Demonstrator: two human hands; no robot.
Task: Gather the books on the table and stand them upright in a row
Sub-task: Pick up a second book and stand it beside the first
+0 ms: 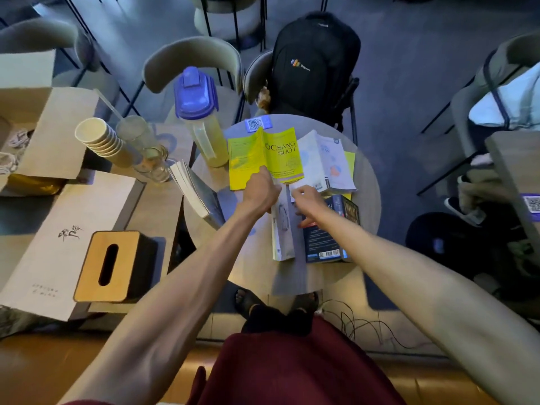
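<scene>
Left hand (260, 191) fingers press the open bright yellow paperback (263, 159) near the round grey table's (368, 182) far edge, probably steadying it; right hand (306, 200) curls loosely onto the thin white book (283, 229), grip unclear. Other books still scattered.

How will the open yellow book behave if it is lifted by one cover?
The yellow book lies open, covers up, looking thin and soft-covered, so it would probably flop and sag. The left hand already rests at its lower edge.
</scene>
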